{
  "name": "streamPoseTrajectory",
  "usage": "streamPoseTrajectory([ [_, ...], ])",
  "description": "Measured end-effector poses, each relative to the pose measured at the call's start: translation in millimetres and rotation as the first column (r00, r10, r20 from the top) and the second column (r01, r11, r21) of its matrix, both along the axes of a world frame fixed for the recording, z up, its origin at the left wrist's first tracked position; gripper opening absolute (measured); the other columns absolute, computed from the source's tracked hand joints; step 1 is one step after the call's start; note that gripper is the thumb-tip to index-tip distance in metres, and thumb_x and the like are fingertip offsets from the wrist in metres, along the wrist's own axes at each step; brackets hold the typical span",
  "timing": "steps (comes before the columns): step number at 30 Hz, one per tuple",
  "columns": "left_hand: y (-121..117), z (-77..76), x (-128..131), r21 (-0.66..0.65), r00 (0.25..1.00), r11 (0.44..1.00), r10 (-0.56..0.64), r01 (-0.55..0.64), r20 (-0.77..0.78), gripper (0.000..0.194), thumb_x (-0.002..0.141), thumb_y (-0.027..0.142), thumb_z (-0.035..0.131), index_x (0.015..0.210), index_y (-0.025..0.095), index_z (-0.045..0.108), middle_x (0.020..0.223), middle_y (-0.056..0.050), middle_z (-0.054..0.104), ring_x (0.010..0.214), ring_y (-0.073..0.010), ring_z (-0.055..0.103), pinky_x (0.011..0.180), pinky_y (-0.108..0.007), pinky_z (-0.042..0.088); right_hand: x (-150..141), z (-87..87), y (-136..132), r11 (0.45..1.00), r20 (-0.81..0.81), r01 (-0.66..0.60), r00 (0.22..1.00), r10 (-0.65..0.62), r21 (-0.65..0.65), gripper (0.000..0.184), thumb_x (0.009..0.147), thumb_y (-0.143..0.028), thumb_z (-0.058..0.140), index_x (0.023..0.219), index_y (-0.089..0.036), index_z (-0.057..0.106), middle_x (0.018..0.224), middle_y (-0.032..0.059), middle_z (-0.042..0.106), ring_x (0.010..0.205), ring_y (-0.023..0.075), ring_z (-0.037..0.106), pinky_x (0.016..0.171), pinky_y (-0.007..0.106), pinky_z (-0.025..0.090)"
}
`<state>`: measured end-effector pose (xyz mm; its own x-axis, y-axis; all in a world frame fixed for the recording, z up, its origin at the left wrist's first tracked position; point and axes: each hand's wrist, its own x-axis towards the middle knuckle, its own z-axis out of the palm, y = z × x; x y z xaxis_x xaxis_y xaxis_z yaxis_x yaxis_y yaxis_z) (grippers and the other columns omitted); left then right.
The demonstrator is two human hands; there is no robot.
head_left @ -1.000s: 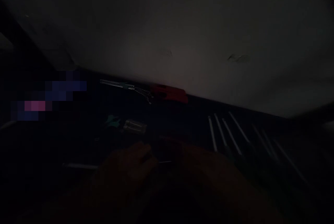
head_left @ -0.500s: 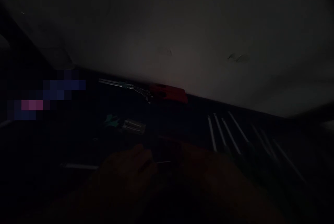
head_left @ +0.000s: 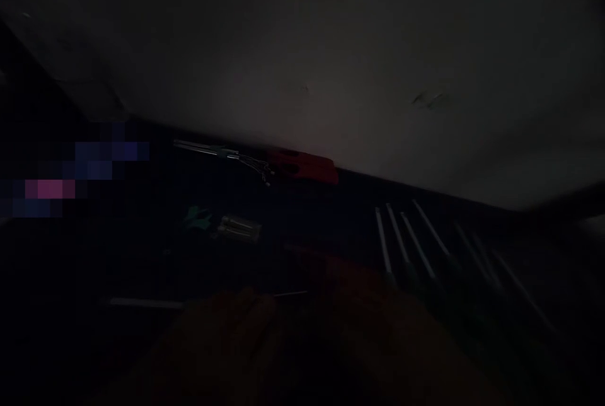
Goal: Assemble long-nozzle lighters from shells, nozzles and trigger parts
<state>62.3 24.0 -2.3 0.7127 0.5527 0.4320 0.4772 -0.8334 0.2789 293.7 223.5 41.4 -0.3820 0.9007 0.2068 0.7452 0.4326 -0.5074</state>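
The scene is very dark. My left hand and my right hand are dim shapes low in the middle, close together over a dark surface. A thin pale rod shows between them, right at the fingertips of both. Their fingers are lost in the dark, so I cannot make out whether either hand grips the rod. A pale stick lies just left of my left hand.
Several thin white rods lie in a row to the right. A red tool and a metal tool rest by the pale wall. A teal piece and a clear piece lie in the middle.
My left hand has sunk lower in the frame, and the view has shifted slightly. The thin rod stays between the hands.
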Motion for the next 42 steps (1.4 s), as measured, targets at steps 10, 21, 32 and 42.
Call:
streamPoseTrajectory([
  [10, -1.0, -6.1, 18.3, -0.002, 0.998, 0.998, 0.055, -0.055, -0.017, 0.017, 0.104, 0.029, 0.051, 0.097, 0.024, 0.066, 0.076, 0.0, 0.061, 0.061, -0.0155, 0.056, 0.053, -0.026, 0.047, 4.6, -9.7, 7.3, 0.999, -0.038, -0.039, 0.999, 0.038, -0.028, 0.033, 0.105, -0.019, 0.05, 0.105, -0.033, 0.08, 0.116, -0.0077, 0.079, 0.116, 0.0131, 0.074, 0.071, 0.012, 0.062],
  [21, -2.6, -6.6, 14.1, 0.049, 0.998, 0.997, 0.056, -0.054, -0.028, 0.01, 0.1, 0.027, 0.055, 0.104, 0.025, 0.064, 0.083, -0.001, 0.064, 0.066, -0.0174, 0.06, 0.054, -0.025, 0.046, 9.6, -4.5, 6.8, 0.994, -0.057, -0.04, 0.998, 0.034, -0.103, 0.03, 0.105, -0.029, 0.051, 0.102, -0.034, 0.08, 0.113, -0.0083, 0.079, 0.112, 0.0128, 0.074, 0.066, 0.015, 0.06],
  [32, -3.6, -11.2, 15.9, 0.087, 0.995, 0.993, 0.082, -0.077, -0.055, 0.016, 0.101, 0.029, 0.052, 0.109, 0.024, 0.064, 0.087, -0.001, 0.065, 0.068, -0.0174, 0.058, 0.057, -0.025, 0.046, -1.6, -4.0, 8.7, 0.993, -0.045, 0.011, 0.999, -0.017, -0.118, 0.027, 0.09, -0.051, 0.06, 0.102, -0.035, 0.079, 0.112, -0.0038, 0.081, 0.118, 0.0124, 0.065, 0.085, 0.026, 0.051],
  [42, -5.9, -13.6, 16.1, 0.085, 0.992, 0.991, 0.106, -0.1, -0.071, 0.013, 0.095, 0.039, 0.062, 0.101, 0.029, 0.068, 0.083, -0.001, 0.065, 0.064, -0.0192, 0.058, 0.051, -0.029, 0.046, -7.6, 6.9, -3.0, 0.997, 0.042, 0.044, 0.998, -0.041, -0.066, 0.032, 0.092, -0.048, 0.06, 0.111, -0.029, 0.077, 0.116, -0.0001, 0.08, 0.12, 0.0109, 0.062, 0.092, 0.028, 0.048],
])
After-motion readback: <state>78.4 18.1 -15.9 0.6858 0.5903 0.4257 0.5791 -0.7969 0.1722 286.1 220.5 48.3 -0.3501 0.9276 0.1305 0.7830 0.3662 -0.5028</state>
